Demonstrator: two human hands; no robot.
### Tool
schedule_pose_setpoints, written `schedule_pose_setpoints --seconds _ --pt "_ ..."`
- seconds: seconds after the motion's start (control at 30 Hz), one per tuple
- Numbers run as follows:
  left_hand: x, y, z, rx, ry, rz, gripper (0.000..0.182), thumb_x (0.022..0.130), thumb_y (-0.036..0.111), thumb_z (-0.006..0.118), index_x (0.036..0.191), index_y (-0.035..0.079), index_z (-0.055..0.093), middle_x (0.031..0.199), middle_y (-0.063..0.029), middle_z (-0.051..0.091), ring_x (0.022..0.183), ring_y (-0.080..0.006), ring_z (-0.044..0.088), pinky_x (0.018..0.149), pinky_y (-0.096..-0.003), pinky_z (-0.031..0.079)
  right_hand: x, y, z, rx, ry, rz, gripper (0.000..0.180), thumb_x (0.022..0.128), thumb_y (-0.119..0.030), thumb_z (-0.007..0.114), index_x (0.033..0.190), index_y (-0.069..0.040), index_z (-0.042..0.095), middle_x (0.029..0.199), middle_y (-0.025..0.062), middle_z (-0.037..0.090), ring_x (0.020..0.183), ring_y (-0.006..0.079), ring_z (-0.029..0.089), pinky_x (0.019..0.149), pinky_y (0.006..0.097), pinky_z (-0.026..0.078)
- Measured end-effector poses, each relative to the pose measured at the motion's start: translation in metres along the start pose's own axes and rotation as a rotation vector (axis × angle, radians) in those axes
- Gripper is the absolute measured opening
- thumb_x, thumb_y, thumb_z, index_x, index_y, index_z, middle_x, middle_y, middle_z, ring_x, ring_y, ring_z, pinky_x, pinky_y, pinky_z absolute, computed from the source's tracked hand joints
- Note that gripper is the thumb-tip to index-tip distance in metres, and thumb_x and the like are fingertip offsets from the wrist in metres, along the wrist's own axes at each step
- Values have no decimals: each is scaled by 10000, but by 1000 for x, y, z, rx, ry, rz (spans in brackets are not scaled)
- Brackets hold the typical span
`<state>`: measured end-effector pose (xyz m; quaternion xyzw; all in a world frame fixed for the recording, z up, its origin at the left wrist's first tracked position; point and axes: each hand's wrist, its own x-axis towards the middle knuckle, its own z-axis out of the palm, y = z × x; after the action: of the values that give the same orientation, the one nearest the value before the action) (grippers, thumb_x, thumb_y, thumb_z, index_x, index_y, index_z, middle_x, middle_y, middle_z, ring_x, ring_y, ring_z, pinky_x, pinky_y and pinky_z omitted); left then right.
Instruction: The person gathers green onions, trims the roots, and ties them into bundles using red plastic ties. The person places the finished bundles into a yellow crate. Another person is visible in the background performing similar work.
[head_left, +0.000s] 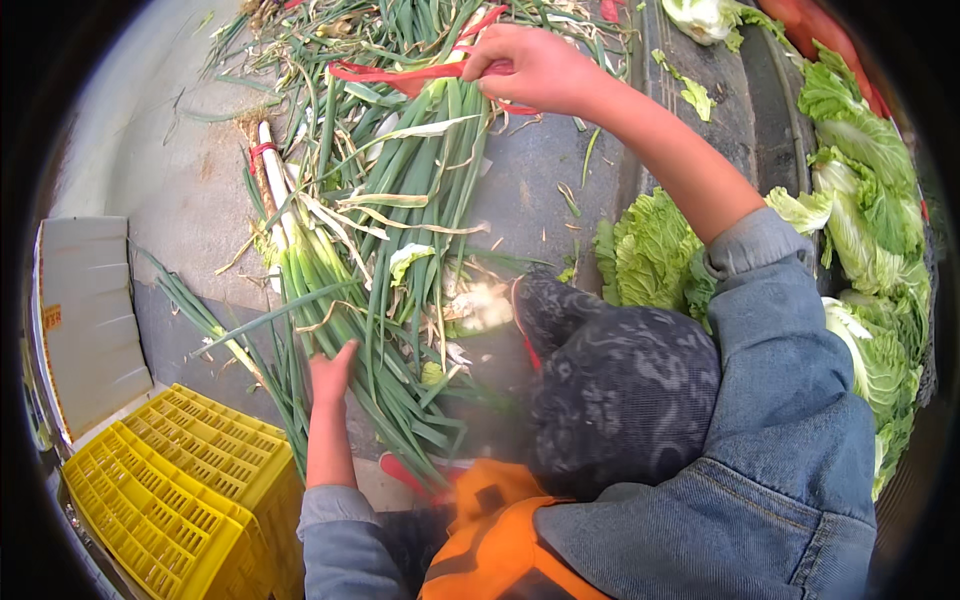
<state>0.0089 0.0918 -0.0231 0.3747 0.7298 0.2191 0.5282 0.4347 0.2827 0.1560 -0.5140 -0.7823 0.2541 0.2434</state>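
Observation:
My right hand (532, 69) pinches a red plastic strip (405, 73), which lies across the pale stems of a bundle of large green onions (442, 142). The strip's other end stretches out to the left. Lower left, my left hand (330, 371) grips the green leaves of another onion bundle (307, 262), thumb on top and fingers hidden beneath the leaves. A red tie (262, 149) circles that bundle's white stems near the roots. Dry, yellowed leaves hang among the green ones.
Loose onions and trimmings (337, 34) cover the far ground. Yellow plastic crates (180, 480) stand lower left, below a pale panel (90, 315). Napa cabbages (862, 217) line the right, with cabbage leaves (652, 244) beside my knee (622, 382).

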Motion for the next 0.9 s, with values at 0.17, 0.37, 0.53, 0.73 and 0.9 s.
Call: schedule_pose_setpoints --seconds 0.17,0.37,0.53,0.73,0.9 --pt "-82 0 -79 125 -13 -109 553 863 257 607 1319 -6 439 1182 -115 584 988 -166 600 798 -269 454 -55 -18 28 -319 -377 -72 195 709 -85 574 866 -105 688 817 83 667 779 274 630 673 392 495" --pt "-187 5 -161 196 85 -116 442 923 236 500 1292 -8 485 1160 -107 578 1077 -147 524 895 -286 417 -136 -31 48 -356 -1118 15 221 740 -46 551 934 -38 656 755 95 669 633 209 639 559 355 502" --pt "-247 23 -167 115 157 -133 421 915 219 526 1278 7 496 1143 -85 590 988 -157 576 847 -280 450 -184 -22 74 25 -1139 347 168 751 -102 580 849 8 660 751 115 669 639 207 644 571 367 508" --pt "-264 28 -154 128 112 -174 417 924 229 511 1268 -6 492 1140 -99 595 992 -162 583 841 -281 455 -218 11 137 210 -1074 238 168 812 -136 626 815 29 652 755 108 663 618 195 640 543 317 536" --pt "-261 44 -161 269 119 -126 408 911 220 528 1256 3 509 1103 -104 617 950 -152 598 805 -273 461 -259 19 193 310 -980 456 286 815 -281 625 730 -11 672 622 90 648 539 199 637 490 330 517"
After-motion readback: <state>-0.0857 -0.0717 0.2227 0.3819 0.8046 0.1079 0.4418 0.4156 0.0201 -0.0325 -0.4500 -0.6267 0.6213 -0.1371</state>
